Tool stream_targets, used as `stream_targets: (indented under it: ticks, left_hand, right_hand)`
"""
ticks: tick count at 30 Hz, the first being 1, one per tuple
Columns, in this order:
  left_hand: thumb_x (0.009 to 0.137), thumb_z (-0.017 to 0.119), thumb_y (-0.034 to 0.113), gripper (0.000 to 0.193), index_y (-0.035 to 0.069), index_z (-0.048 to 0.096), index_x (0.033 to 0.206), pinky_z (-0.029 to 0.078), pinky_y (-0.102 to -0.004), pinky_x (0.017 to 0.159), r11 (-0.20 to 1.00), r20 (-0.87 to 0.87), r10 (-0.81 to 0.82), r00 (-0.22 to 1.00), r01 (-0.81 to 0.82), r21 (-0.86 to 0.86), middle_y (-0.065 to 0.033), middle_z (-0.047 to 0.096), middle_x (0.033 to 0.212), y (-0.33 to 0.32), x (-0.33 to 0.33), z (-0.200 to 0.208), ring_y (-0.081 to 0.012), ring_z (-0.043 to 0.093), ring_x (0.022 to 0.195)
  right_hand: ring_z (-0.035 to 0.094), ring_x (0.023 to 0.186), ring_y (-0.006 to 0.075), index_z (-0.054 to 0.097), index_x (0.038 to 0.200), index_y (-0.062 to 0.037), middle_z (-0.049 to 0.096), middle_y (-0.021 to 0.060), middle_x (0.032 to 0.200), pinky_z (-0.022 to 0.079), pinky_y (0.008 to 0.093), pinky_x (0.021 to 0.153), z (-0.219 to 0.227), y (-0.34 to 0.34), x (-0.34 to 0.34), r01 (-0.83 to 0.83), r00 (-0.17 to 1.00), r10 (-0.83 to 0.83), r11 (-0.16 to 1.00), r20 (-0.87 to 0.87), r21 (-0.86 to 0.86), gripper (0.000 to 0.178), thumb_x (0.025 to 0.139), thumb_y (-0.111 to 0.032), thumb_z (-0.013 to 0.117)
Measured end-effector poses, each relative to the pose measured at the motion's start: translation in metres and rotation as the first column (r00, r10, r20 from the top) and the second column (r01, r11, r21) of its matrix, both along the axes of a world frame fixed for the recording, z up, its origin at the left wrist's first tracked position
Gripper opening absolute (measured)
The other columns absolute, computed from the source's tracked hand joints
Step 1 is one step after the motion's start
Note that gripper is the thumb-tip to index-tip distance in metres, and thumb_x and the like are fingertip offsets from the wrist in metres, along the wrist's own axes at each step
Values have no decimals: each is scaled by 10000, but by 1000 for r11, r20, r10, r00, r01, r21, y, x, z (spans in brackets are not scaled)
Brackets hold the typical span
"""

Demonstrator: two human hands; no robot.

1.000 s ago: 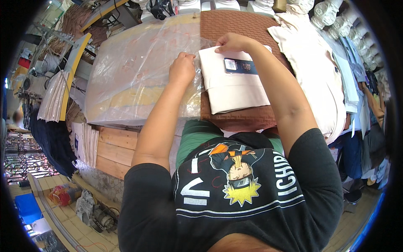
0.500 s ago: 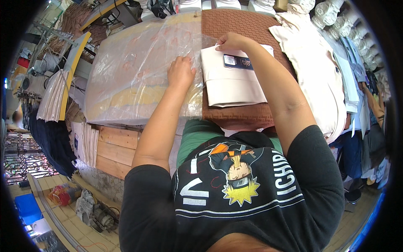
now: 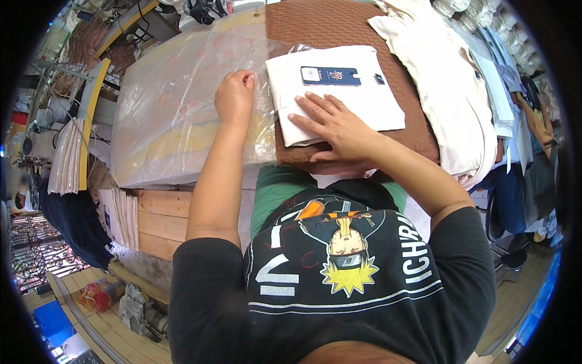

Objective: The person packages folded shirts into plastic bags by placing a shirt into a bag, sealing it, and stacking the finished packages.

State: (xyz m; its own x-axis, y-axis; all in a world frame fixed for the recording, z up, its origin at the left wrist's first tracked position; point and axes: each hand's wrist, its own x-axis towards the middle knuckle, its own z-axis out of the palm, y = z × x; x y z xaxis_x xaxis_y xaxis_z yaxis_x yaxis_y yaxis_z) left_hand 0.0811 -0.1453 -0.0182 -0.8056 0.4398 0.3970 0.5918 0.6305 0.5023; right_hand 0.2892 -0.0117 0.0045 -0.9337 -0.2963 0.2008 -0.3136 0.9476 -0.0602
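Observation:
A folded off-white garment [image 3: 364,108] with a dark blue tag [image 3: 339,76] lies on a brown textured cloth [image 3: 327,21]. My right hand [image 3: 333,124] rests flat on its near part, fingers spread. Left of the garment, my left hand [image 3: 235,97] is closed above clear plastic film [image 3: 182,103], thumb and fingers pressed together. Whether film is pinched in those fingers cannot be made out. Some film also shows along the garment's far left edge.
A long off-white garment [image 3: 454,91] is spread at the right of the table, beside hanging clothes [image 3: 521,145]. Packed folded garments [image 3: 118,215] stand by a wooden board [image 3: 163,218] at lower left. A yellow-edged shelf [image 3: 94,127] is at the left.
My right hand has left the garment's far edge and now lies flat on its near part. The garment has turned and shifted slightly left. My left hand has moved left and closed.

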Motion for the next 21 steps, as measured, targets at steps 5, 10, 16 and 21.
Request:
stream_targets:
  ticks: [5, 10, 16, 21]
  left_hand:
    - [809, 632, 209, 127, 125, 693, 883, 490, -388, 677, 999, -19, -8, 1000, 9, 46, -86, 636, 834, 1, 5, 6, -288, 621, 773]
    - [804, 635, 189, 124, 125, 695, 891, 489, -378, 688, 999, -33, -9, 999, 11, 52, -86, 632, 847, 0, 7, 0, -278, 619, 781]
    - [795, 644, 138, 144, 106, 696, 926, 497, -342, 665, 999, -47, -22, 999, 23, 36, -82, 652, 864, -4, 5, -6, -220, 643, 718]
    - [789, 639, 123, 159, 108, 690, 938, 499, -341, 672, 999, -51, -22, 998, 24, 29, -79, 653, 873, -5, 5, -7, -217, 644, 729]
  right_hand:
    - [403, 1255, 330, 420, 1329, -103, 401, 162, 1378, 354, 446, 1005, -6, 5, -11, -43, 992, 44, 999, -115, 11, 654, 756, -308, 660]
    - [464, 1209, 297, 460, 1297, -100, 461, 138, 1335, 394, 400, 980, -11, 11, -17, -54, 978, 62, 998, -200, 45, 655, 701, -249, 688]
    - [459, 1214, 286, 464, 1294, -102, 463, 124, 1335, 389, 391, 990, -5, 8, -14, -38, 987, 38, 999, -159, -1, 692, 663, -218, 723]
    - [449, 1221, 285, 462, 1296, -102, 455, 119, 1341, 385, 392, 995, -5, 6, -12, -23, 989, 21, 1000, -146, -11, 697, 664, -225, 727]
